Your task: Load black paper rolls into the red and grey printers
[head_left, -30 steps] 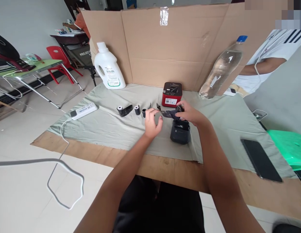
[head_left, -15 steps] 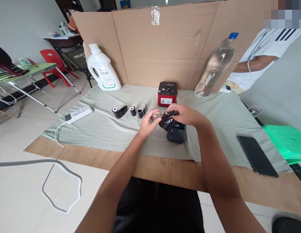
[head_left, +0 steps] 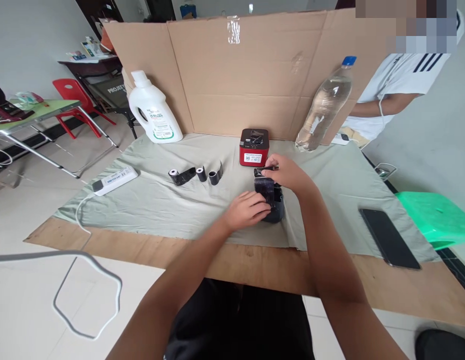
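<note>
A small black printer (head_left: pixel 274 207) sits on the grey-green cloth (head_left: pixel 172 200) in front of me. My left hand (head_left: pixel 245 210) rests against its left side, fingers curled on the casing. My right hand (head_left: pixel 287 172) is above it, fingers closed on a black paper roll (head_left: pixel 264 186) whose strip hangs over the printer's top. Behind stands a red printer (head_left: pixel 254 147). Three small black rolls (head_left: pixel 197 174) lie in a row to the left.
A white detergent bottle (head_left: pixel 152 110) and a clear water bottle (head_left: pixel 324 107) lean near the cardboard screen (head_left: pixel 255 70). A power strip (head_left: pixel 114 180) lies at left, a black phone (head_left: pixel 389 245) at right. Another person in a white shirt (head_left: pixel 397 90) sits behind the screen.
My left hand dropped from mid-air beside the strip onto the black printer's side. My right hand brought the roll and its loose strip down onto the printer's top.
</note>
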Action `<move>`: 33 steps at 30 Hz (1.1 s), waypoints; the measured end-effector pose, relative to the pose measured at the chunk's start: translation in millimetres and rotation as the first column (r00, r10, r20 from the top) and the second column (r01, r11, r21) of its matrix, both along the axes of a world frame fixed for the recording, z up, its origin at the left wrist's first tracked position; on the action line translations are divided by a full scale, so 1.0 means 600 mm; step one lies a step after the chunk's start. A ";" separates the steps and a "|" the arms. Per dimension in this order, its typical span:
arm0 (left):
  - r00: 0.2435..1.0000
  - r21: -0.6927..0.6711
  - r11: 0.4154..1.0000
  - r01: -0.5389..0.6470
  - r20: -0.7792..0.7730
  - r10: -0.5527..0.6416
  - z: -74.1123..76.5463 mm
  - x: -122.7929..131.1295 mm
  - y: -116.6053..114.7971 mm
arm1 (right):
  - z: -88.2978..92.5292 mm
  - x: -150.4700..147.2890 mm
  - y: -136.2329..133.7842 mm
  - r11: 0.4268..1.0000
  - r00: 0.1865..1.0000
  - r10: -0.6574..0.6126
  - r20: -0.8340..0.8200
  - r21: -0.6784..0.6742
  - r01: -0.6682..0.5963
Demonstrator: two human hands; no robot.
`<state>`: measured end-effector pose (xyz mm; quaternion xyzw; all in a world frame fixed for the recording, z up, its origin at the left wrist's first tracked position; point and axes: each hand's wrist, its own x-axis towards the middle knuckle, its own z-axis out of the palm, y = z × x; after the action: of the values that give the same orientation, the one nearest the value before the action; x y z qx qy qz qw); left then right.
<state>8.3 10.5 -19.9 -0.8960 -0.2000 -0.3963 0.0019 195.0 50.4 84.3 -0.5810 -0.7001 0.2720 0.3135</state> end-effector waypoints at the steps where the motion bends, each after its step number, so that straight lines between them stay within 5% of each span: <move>1: 0.999 0.043 0.999 0.009 -0.035 -0.007 -0.002 0.005 -0.005 | 0.002 0.004 0.001 1.000 1.000 -0.006 0.007 -0.025 0.006; 6: 0.999 0.190 0.982 0.024 -0.051 -0.014 -0.002 0.016 -0.019 | -0.009 0.030 -0.013 1.000 0.999 -0.024 0.028 -0.014 0.024; 16: 0.998 0.355 0.934 0.030 0.044 -0.049 -0.003 0.033 -0.042 | -0.137 0.058 -0.054 0.979 0.992 -0.106 -0.062 0.166 0.115; 28: 0.993 0.357 0.934 0.002 0.107 -0.043 0.001 0.033 -0.042 | -0.173 0.054 -0.035 0.971 0.989 -0.136 -0.048 0.192 0.143; 33: 0.995 0.307 0.952 0.005 0.092 -0.035 0.001 0.033 -0.043 | -0.193 0.054 -0.034 0.935 0.955 -0.283 -0.085 0.195 0.294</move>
<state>27.8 -15.1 -19.3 -0.8668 -0.1270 -0.4651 0.1271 227.2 30.2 -31.6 -0.6340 -0.6225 0.1652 0.4280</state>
